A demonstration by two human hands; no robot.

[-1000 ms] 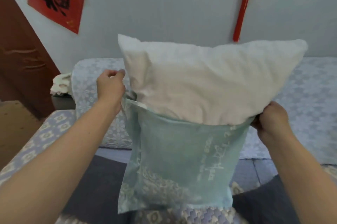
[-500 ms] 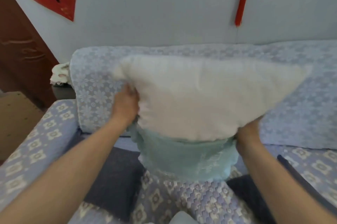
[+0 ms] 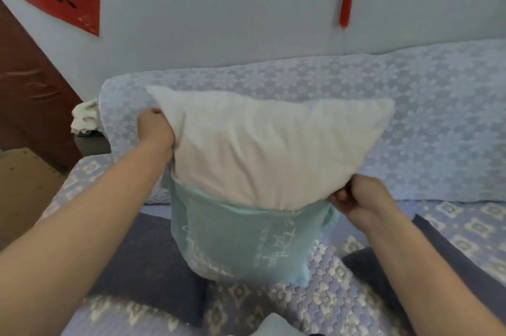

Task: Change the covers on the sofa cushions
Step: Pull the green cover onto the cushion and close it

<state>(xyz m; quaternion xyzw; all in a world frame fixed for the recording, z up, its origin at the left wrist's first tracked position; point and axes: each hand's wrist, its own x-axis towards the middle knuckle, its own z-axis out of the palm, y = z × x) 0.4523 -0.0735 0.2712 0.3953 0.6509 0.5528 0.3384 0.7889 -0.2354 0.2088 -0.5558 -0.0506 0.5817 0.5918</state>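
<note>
The right hand pinches the teal cover's open edge; the left hand grips the white cushion's side. The cushion stands half out of the cover, held up over the sofa seat, backrest behind.

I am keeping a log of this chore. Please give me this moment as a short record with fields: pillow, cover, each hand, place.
pillow: white pillow, upper part bare, lower part inside the cover
cover: pale green cover, opening at top
left hand: left hand grips the pillow's left edge
right hand: right hand pinches the cover's right corner
place: over the sofa seat
</note>
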